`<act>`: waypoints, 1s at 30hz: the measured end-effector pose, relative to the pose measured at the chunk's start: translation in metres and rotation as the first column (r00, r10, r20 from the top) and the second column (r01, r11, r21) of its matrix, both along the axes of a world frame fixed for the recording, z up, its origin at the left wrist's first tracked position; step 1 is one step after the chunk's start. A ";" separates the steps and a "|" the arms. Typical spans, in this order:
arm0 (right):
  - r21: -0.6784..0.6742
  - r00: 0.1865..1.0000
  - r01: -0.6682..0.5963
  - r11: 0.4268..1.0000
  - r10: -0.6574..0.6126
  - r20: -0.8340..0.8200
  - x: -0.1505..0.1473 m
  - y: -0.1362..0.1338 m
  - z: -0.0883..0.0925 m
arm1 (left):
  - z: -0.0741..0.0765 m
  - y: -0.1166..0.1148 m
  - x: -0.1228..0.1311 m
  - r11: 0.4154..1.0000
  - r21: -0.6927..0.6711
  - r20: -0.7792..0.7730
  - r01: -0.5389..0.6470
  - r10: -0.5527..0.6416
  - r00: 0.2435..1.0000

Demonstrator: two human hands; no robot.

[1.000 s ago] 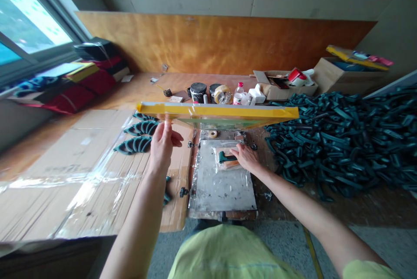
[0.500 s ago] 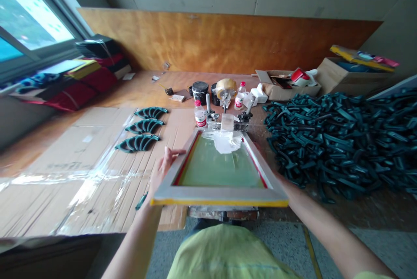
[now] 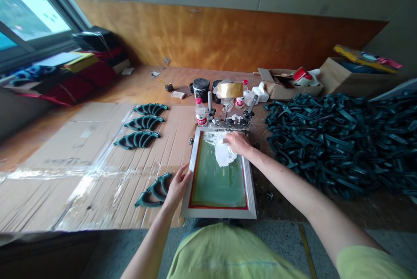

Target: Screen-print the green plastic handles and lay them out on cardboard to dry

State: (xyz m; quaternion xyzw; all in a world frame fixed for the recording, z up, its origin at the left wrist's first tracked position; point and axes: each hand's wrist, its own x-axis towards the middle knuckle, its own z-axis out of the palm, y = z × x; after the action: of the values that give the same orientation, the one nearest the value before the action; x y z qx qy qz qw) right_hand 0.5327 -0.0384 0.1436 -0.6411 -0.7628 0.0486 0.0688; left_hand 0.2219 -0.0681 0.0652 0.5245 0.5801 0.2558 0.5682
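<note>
A screen-printing frame (image 3: 252, 192) with grey bars lies flat in front of me. Its greenish mesh (image 3: 213, 183) carries a patch of white ink (image 3: 224, 155) near the far end. My right hand (image 3: 238, 143) is closed over that end, on what looks like a squeegee, mostly hidden by the fingers. My left hand (image 3: 180, 181) rests with its fingers stretched against the frame's left bar. Beside it, several curved dark green plastic pieces (image 3: 153, 192) lie on the cardboard (image 3: 107, 192). The clamp (image 3: 228, 123) stands at the frame's far edge.
Three rows of similar green pieces (image 3: 140, 139) sit at left; a large heap (image 3: 322, 144) fills the right. Behind the frame stand a red-capped bottle (image 3: 201, 113), a black tub (image 3: 201, 89) and a tape roll (image 3: 230, 89). Cardboard boxes (image 3: 340, 77) stand at the back right.
The raised frame has come down flat. My right hand has moved from its right side to the squeegee at the far end. My left hand has come lower along the left bar.
</note>
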 end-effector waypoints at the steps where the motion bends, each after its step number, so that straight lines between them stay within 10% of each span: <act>1: 0.003 0.997 -0.076 0.997 0.076 -0.003 0.002 -0.011 -0.002 | -0.001 0.000 -0.001 1.000 0.000 0.002 0.003 -0.003 1.000; 7: -0.051 0.922 -0.385 0.922 0.382 -0.062 0.025 -0.039 0.011 | 0.000 -0.002 0.002 0.999 -0.019 0.019 -0.028 0.028 0.999; 19: 0.114 0.943 -0.288 0.951 0.302 -0.138 0.011 -0.061 -0.015 | 0.019 -0.007 0.005 0.997 -0.040 0.045 -0.062 0.064 0.997; 26: 0.054 0.974 0.075 0.996 -0.061 -0.219 0.018 0.023 0.032 | 0.058 -0.003 0.003 0.993 -0.117 0.164 -0.035 0.054 0.985; 30: 0.223 0.931 0.309 0.925 -0.247 -0.269 0.051 0.023 0.033 | 0.101 0.008 0.007 0.996 -0.080 0.234 -0.050 0.067 0.970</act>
State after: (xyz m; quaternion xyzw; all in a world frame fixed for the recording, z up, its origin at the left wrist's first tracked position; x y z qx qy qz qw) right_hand 0.5841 -0.0157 0.1769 -0.7184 -0.6494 0.0133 0.2491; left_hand 0.2284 -0.0603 0.1657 0.4518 0.5324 0.3117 0.6444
